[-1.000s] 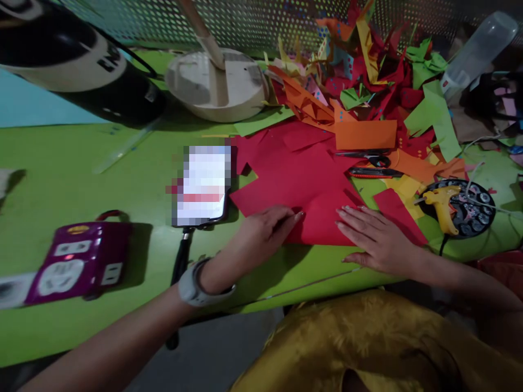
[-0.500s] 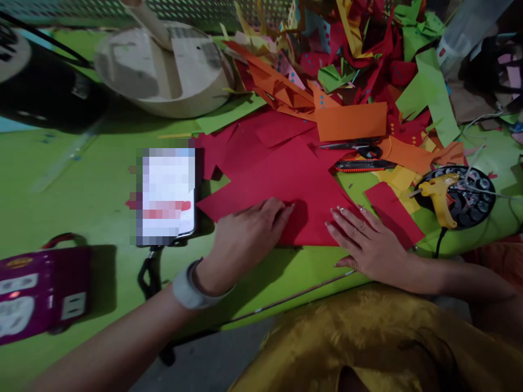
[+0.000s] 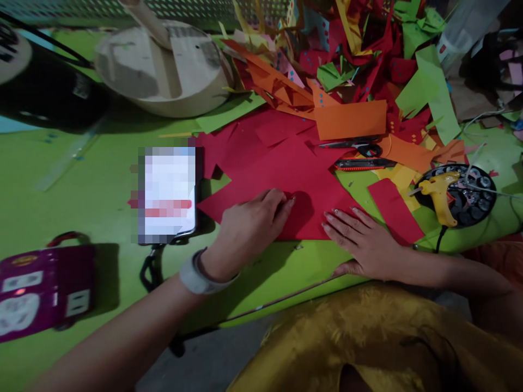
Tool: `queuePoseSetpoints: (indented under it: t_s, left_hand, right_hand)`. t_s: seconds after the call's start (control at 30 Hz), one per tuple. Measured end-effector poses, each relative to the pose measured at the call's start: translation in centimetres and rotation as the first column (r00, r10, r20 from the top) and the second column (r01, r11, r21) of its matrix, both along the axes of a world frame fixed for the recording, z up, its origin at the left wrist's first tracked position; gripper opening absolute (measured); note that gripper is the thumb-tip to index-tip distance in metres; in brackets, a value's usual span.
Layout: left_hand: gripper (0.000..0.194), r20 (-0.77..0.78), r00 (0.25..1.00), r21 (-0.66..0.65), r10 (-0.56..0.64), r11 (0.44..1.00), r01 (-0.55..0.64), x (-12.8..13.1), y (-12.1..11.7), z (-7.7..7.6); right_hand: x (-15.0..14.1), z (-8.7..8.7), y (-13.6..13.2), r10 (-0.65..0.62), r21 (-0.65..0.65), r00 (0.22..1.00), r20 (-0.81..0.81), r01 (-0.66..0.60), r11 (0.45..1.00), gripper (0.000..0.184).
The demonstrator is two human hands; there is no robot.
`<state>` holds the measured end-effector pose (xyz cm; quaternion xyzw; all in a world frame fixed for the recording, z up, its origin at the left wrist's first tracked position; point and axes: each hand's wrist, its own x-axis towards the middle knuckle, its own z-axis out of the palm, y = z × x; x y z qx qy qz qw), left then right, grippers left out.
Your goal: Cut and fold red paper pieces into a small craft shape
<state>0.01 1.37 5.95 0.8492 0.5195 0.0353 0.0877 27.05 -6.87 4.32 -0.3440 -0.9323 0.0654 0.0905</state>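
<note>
A large sheet of red paper [image 3: 281, 171] with a pointed left corner lies flat on the green table. My left hand [image 3: 257, 218], with a grey band on the wrist, rests on its lower middle. The fingers are curled in and thumb and forefinger come together; whether anything is between them is hidden. My right hand [image 3: 359, 239] lies flat with fingers spread, fingertips on the paper's lower right part and thumb near the table edge. Beside it on the right is a smaller red paper strip [image 3: 394, 209].
Left of the paper lies a lit phone [image 3: 169, 190]. Scissors [image 3: 363, 146] and a box cutter [image 3: 363, 163] lie behind it. A yellow glue gun [image 3: 441, 193] rests on a black holder at right. Coloured paper scraps [image 3: 351, 117] pile up behind. A purple box [image 3: 49, 288] stands front left.
Both hands stay on the red paper in almost the same pose. The left hand sits slightly farther right, and the view has shifted a little.
</note>
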Motion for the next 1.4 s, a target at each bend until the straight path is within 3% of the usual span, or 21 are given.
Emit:
queuePoseSetpoints:
  t_s: [0.13, 0.2, 0.27, 0.33, 0.43, 0.63, 0.93, 1.1, 1.4]
  left_hand:
    - [0.045, 0.005, 1.000, 0.006, 0.019, 1.000, -0.019, -0.3, -0.3, 0.3]
    - [0.043, 0.020, 1.000, 0.095, 0.018, 0.995, -0.020, -0.3, -0.7, 0.4]
    - [0.038, 0.077, 0.993, 0.213, -0.094, 0.974, 0.076, -0.3, -1.4, 0.3]
    - [0.043, 0.146, 0.947, 0.280, -0.288, 0.930, 0.239, -0.2, -2.3, -0.3]
    - [0.068, 0.172, 0.890, 0.239, -0.422, 0.894, 0.378, -0.1, -3.6, -1.5]
    - [0.075, 0.142, 0.927, 0.186, -0.348, 0.929, 0.320, -0.5, -3.7, -2.8]
    - [0.078, 0.129, 0.922, 0.153, -0.364, 0.926, 0.344, -0.8, -3.5, -3.1]
    - [0.080, 0.153, 0.922, 0.182, -0.357, 0.927, 0.329, -0.7, -3.6, -3.4]
    - [0.090, 0.152, 0.912, 0.192, -0.382, 0.916, 0.352, -0.7, -3.7, -3.7]
  right_hand:
    - [0.1, -0.3, 0.0, 0.001, 0.001, 1.000, 0.000, -0.001, 1.000, 0.083]
    - [0.1, -0.5, 0.0, -0.007, -0.013, 1.000, 0.001, 0.007, 1.000, 0.083]
    - [0.2, -0.6, 0.0, -0.001, -0.025, 1.000, -0.003, 0.001, 1.000, 0.083]
    - [0.3, -0.6, 0.1, 0.009, -0.021, 1.000, 0.000, -0.009, 1.000, 0.080]
    - [0.3, -0.6, 0.2, 0.011, 0.005, 1.000, 0.025, -0.011, 1.000, 0.078]
    - [0.1, -0.5, 0.3, -0.001, 0.023, 0.999, 0.050, 0.000, 1.000, 0.080]
    - [0.2, -0.7, 0.3, -0.012, 0.014, 0.998, 0.055, 0.011, 1.000, 0.079]
    - [0.2, -0.6, 0.5, -0.002, 0.078, 0.997, 0.074, -0.004, 0.997, 0.079]
    - [-2.0, 0.7, -0.2, -0.058, 0.045, 0.980, 0.190, 0.050, 0.998, 0.083]
